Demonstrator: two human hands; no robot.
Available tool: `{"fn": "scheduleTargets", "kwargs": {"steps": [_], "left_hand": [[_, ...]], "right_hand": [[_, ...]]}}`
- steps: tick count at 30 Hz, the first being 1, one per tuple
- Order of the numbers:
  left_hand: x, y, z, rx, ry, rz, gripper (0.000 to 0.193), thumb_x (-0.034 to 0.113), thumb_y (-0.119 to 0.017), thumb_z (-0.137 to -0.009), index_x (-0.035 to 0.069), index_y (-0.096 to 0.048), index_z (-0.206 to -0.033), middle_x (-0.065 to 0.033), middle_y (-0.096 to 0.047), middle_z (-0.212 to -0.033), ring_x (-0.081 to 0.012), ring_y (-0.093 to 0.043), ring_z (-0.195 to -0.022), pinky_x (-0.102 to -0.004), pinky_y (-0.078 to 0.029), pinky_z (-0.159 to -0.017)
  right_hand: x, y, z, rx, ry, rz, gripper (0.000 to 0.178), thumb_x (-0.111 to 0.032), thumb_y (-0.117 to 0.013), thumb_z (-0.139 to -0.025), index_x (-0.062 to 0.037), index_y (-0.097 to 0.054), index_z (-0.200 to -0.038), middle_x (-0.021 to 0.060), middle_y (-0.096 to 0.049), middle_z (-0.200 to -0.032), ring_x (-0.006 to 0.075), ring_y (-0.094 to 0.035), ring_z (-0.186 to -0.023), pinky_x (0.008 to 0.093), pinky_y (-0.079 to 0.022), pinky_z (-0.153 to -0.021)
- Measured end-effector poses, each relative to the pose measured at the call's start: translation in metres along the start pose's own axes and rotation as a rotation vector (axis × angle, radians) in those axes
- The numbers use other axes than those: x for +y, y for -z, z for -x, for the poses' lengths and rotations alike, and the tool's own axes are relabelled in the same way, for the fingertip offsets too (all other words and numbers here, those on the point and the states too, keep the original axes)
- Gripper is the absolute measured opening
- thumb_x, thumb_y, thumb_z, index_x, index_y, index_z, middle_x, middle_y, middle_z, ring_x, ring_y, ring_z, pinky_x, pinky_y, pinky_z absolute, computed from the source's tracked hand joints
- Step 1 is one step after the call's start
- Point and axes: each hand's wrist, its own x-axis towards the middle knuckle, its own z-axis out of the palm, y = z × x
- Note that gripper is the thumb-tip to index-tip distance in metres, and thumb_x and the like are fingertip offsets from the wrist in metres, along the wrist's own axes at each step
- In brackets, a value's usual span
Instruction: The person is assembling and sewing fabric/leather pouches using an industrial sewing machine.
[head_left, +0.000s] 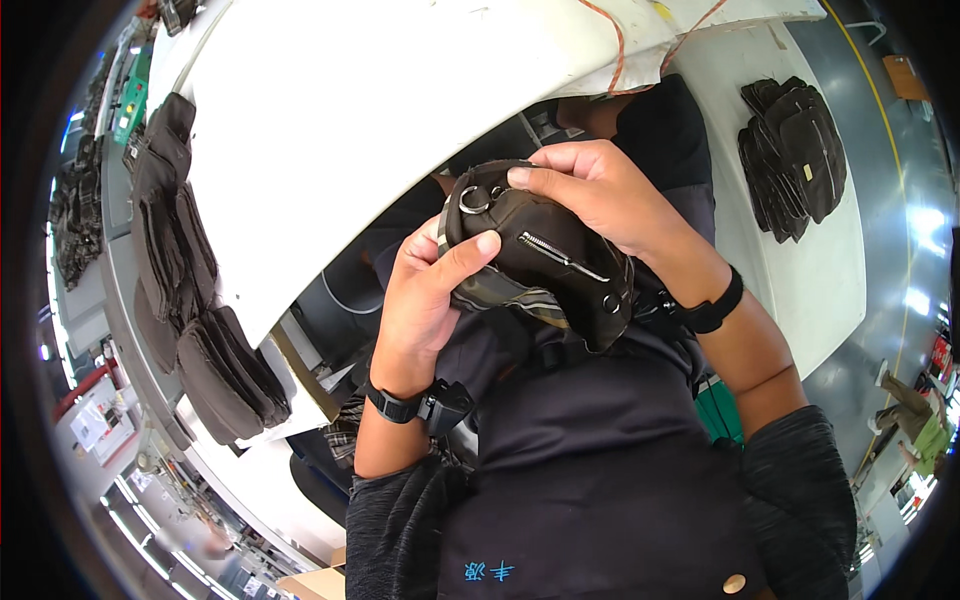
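Observation:
A small dark brown fabric bag [525,215] with a striped lining is held up in front of my lap, just off the near edge of the white table. On its outer side are a short silver zipper [560,255] and a metal ring [474,200]. My left hand [420,295] pinches the left edge, thumb on the outer face below the ring. With thumb and fingers, my right hand [610,195] grips the upper edge. The fingertips behind the fabric are partly hidden. A corner of the bag hangs down at the right, with another small ring on it.
The white table [400,80] curves around ahead of me. Stacks of dark fabric pieces [225,380] line the left side. More dark bag pieces [800,150] lie on the right-hand surface. Orange cords [618,40] run over the far edge. A person in green [932,445] is far right.

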Motion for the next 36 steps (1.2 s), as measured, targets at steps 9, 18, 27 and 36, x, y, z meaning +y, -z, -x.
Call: {"fn": "scheduleTargets", "kwargs": {"steps": [9, 18, 27, 36], "left_hand": [[0.011, -0.013, 0.011, -0.073, -0.003, -0.026, 0.03, 0.017, -0.069, -0.105, -0.003, -0.069, -0.127, -0.0084, -0.077, -0.112, -0.0117, -0.073, -0.098, -0.0277, -0.059, -0.089], [0.005, -0.017, 0.01, -0.034, 0.065, -0.005, 0.029, 0.02, -0.064, -0.108, -0.002, -0.069, -0.126, -0.0092, -0.077, -0.112, -0.0128, -0.075, -0.095, -0.0288, -0.061, -0.088], [0.04, -0.024, 0.016, 0.022, -0.143, -0.737, 0.022, 0.012, -0.08, -0.096, 0.0, -0.075, -0.114, -0.0033, -0.078, -0.1, -0.0098, -0.071, -0.085, -0.0288, -0.057, -0.074], [0.093, -0.024, -0.001, 0.371, -0.754, -1.497, 0.028, -0.004, -0.072, -0.084, 0.003, -0.076, -0.11, -0.0129, -0.074, -0.108, -0.0352, -0.072, -0.096, -0.0408, -0.058, -0.082]], "right_hand": [[-0.008, 0.0, 0.022, 0.025, 0.14, 0.098, 0.023, -0.021, -0.07, -0.105, 0.0001, -0.076, -0.097, -0.005, -0.068, -0.081, 0.001, -0.059, -0.073, 0.0204, -0.047, -0.065], [0.005, 0.006, 0.017, 0.007, 0.048, 0.076, 0.025, -0.022, -0.07, -0.105, 0.002, -0.077, -0.101, -0.0007, -0.074, -0.085, 0.0036, -0.064, -0.075, 0.0222, -0.051, -0.066], [-0.011, -0.021, 0.043, 0.251, 0.518, 0.429, 0.023, -0.018, -0.07, -0.101, 0.004, -0.074, -0.101, 0.0164, -0.074, -0.084, 0.0251, -0.072, -0.074, 0.0357, -0.054, -0.068], [-0.041, -0.059, -0.004, 0.269, 0.478, 0.562, 0.022, -0.013, -0.075, -0.095, -0.0032, -0.066, -0.114, 0.0191, -0.074, -0.096, 0.0395, -0.072, -0.086, 0.044, -0.058, -0.073]]}}
